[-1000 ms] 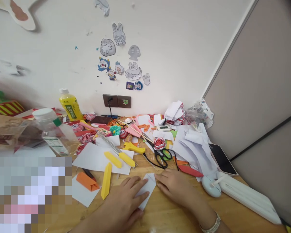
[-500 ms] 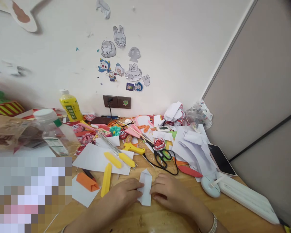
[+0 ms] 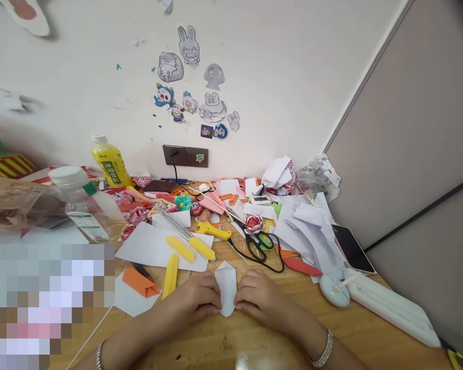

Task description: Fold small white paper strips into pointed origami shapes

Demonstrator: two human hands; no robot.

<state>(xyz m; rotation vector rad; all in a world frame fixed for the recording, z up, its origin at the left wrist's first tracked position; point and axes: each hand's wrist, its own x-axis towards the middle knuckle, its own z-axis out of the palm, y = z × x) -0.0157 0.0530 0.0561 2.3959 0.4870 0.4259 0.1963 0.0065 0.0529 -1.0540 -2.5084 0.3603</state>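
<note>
A folded piece of white paper (image 3: 226, 289) stands between my hands, with a pointed top and a lower end that curves to a tip. My left hand (image 3: 201, 297) pinches its left edge near the bottom. On the opposite edge, the fingers of my right hand (image 3: 257, 294) are closed on the paper low down. Both thumbs are mostly hidden. Left of my left hand lies a folded yellow paper strip (image 3: 170, 275), and farther left a folded orange paper (image 3: 139, 282) rests on a white sheet.
Behind my hands are a yellow glue gun (image 3: 214, 231), black-handled scissors (image 3: 259, 244), thin wires (image 3: 173, 223) and a red-and-white paper rose (image 3: 254, 223). Bottles (image 3: 110, 162) stand left. To the right are white sheets (image 3: 306, 231), a pale blue mouse-shaped object (image 3: 334, 290) and a long white device (image 3: 393, 308).
The white paper's lower end was straight and now curves to a tip. Both hands have shifted slightly up in the view, and their grip sits at the paper's lower sides.
</note>
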